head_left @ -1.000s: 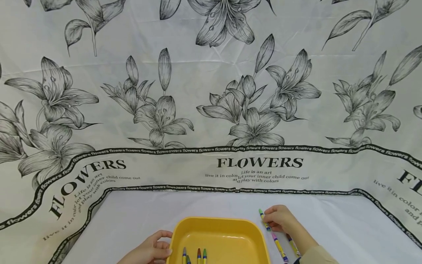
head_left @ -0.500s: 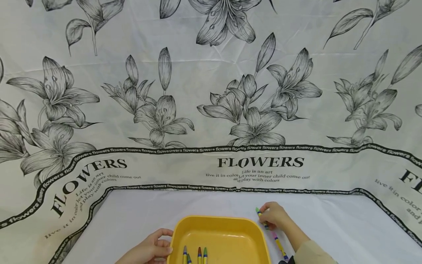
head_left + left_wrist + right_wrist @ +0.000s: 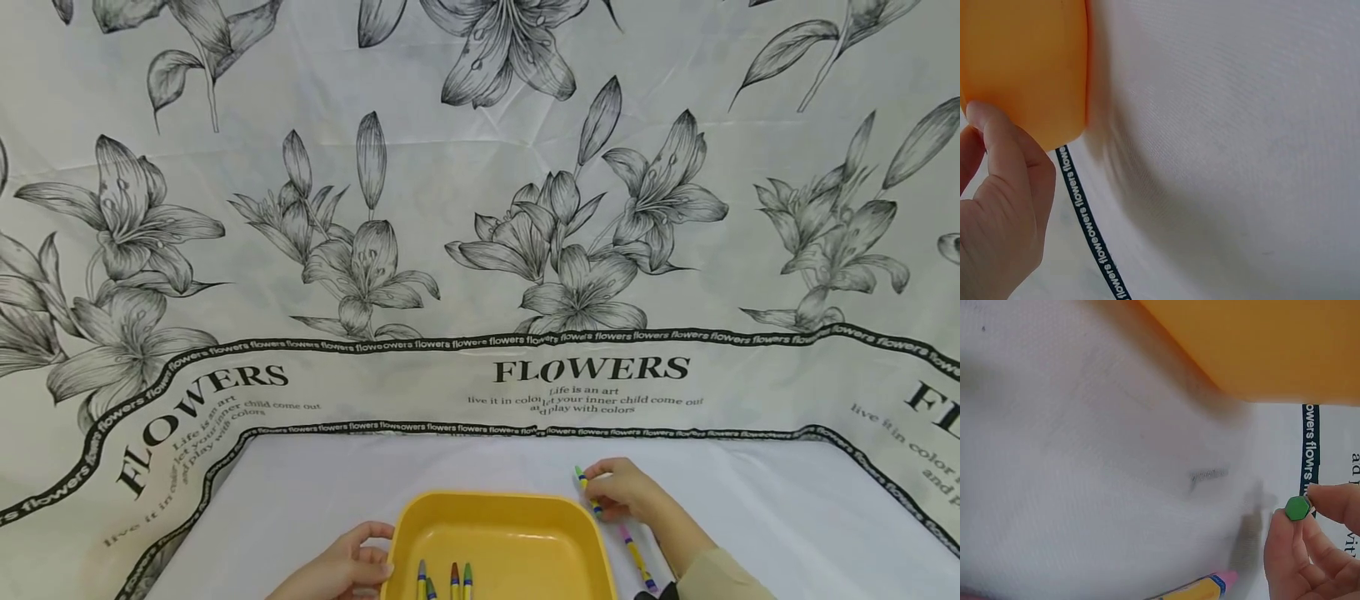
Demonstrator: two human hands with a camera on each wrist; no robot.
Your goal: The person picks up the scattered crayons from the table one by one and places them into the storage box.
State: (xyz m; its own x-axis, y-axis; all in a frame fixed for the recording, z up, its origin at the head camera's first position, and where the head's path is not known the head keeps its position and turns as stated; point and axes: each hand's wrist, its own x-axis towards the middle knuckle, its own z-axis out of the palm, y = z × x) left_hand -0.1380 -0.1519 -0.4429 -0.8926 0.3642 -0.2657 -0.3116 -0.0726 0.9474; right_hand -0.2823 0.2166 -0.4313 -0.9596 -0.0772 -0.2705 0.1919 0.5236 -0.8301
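My right hand (image 3: pixel 626 490) pinches a green-tipped crayon (image 3: pixel 588 490) between thumb and fingers, just off the back right corner of the yellow tray (image 3: pixel 504 500). In the right wrist view the green end of this crayon faces the camera, above the table. My left hand (image 3: pixel 345 562) holds the tray's left side, fingers bent against its rim and outer wall (image 3: pixel 1029 69). Several crayons stand or lean inside the tray, among them a brown-tipped one (image 3: pixel 454 578) and a green-tipped one (image 3: pixel 468 578); their lower ends are cut off by the frame.
A pink-tipped crayon (image 3: pixel 636 558) lies on the white table (image 3: pixel 780 500), right of the tray and beside my right forearm. At the back and sides hangs a white cloth (image 3: pixel 420 379) printed with flowers and lettering.
My right hand has moved a little to the left with the green crayon, closer to the tray. Another crayon seen under the right forearm is now hidden. The left hand stays on the tray.
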